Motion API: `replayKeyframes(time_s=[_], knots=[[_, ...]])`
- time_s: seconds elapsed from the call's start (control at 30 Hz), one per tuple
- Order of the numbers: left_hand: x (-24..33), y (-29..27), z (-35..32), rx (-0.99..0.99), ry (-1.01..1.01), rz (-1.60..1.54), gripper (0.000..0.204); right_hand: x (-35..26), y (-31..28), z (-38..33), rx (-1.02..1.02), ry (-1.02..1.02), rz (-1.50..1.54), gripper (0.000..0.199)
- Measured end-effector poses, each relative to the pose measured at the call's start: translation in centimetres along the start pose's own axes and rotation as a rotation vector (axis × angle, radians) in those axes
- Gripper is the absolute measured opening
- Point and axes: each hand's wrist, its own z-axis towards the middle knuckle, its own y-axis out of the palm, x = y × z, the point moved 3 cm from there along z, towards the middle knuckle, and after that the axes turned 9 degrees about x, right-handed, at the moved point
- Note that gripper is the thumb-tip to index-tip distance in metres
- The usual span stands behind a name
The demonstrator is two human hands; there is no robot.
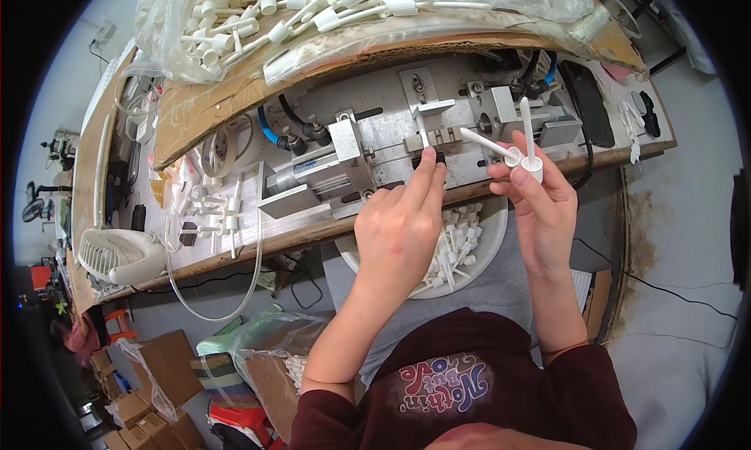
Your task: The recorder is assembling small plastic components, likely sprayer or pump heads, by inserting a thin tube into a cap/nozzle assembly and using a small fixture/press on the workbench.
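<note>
My left hand (403, 225) reaches over the metal fixture, index and middle fingers stretched forward close together. At its fingertips is a white stick piece (423, 127), lying in the slotted metal block (444, 136); the thumb and the piece's near end are hidden. To the right, my right hand (547, 215) is closed on two white caps with sticks. One stick (527, 121) points up and away, and the other (481, 140) slants to the left. The caps' round open ends show beside the thumb and fingers.
Beyond the fixture, a cardboard shelf (211, 113) bears a heap of white stick caps (328, 12). Pneumatic cylinders (317, 172) flank the block. Below the bench edge sits a white basin (494, 254) of white parts. A phone (587, 106) and small fan (121, 256) lie on the bench.
</note>
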Motion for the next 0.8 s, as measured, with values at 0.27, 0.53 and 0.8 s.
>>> replayKeyframes(time_s=[0.27, 0.53, 0.8], knots=[[1.5, -1.1, 0.0, 0.266, 0.044, -0.312, 0.033, 2.2, 1.9, -2.8, -0.046, 0.104, 0.025, 0.043], [-0.5, -0.9, -1.0, 0.175, -0.236, -0.466, 0.029, 1.2, 0.7, -1.5, -0.092, -0.008, -0.318, 0.042], [-0.4, 0.1, 0.2, 0.076, -0.005, -0.045, 0.026, -0.9, 0.5, -1.8, -0.092, -0.15, -0.28, 0.033]])
